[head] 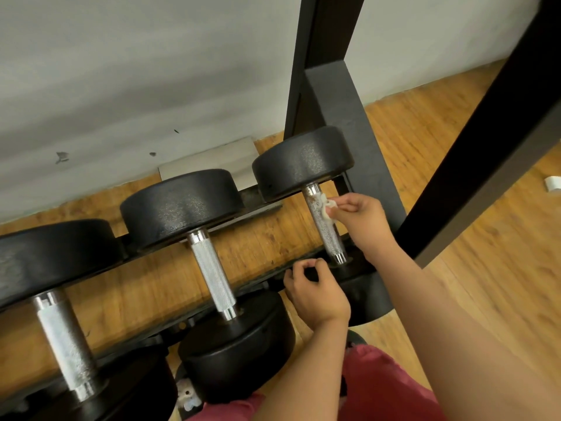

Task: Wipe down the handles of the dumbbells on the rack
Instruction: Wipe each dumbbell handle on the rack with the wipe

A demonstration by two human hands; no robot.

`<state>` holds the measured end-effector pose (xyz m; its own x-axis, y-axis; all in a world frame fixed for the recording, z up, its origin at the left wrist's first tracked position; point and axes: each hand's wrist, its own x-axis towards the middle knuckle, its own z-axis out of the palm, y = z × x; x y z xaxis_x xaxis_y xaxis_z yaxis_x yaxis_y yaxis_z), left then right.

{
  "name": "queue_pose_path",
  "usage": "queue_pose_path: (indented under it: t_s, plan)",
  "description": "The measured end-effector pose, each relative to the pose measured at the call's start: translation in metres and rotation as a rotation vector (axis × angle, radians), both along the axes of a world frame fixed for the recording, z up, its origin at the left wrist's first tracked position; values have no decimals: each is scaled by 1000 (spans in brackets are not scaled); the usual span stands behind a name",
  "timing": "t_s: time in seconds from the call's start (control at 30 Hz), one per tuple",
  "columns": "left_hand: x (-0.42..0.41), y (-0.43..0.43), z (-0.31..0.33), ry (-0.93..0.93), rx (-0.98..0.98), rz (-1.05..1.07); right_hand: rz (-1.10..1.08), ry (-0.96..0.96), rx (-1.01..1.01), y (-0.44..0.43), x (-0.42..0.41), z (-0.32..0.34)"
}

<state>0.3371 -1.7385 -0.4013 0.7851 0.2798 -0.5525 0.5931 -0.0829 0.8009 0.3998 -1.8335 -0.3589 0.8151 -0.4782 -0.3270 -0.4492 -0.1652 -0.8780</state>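
Three black dumbbells lie across the rack rails (261, 212). The right dumbbell (302, 161) has a knurled steel handle (326, 229). My right hand (361, 218) pinches a small white cloth (328, 208) against the upper part of that handle. My left hand (315, 291) rests with curled fingers on the front rail beside the near head of the right dumbbell; nothing shows in it. The middle dumbbell (182, 205) has its handle (212, 275) bare, and so does the left dumbbell (51, 253) with its handle (65, 341).
Black rack uprights (321, 56) rise at the right, and a slanted black beam (491, 132) crosses above my right arm. A grey wall stands behind. The wooden floor (455, 117) holds a small white object (552, 183) at far right. My red shorts (385, 387) show below.
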Motion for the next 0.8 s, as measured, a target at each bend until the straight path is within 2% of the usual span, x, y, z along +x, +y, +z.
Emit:
queue_pose_path:
  t_s: [0.1, 0.27, 0.4, 0.47, 0.53, 0.67, 0.8]
  plan:
    - [-1, 1, -1, 8, -2, -1, 75, 121, -68, -9, -10, -2]
    - [0, 0, 2, 0, 3, 5, 359, 472, -377, -18, -13, 4]
    - [0, 0, 2, -3, 4, 8, 495, 602, -425, -17, -9, 9]
    - [0, 0, 1, -9, 6, 7, 468, 562, -415, -19, -11, 9]
    - [-1, 0, -1, -10, 6, 10, 348, 459, -363, -20, -13, 6]
    - [-1, -1, -1, -11, 14, 9, 102, 224, -201, -17, -1, 6]
    - [-1, -1, -2, -6, 22, 7, -9, 121, 7, -13, 16, -2]
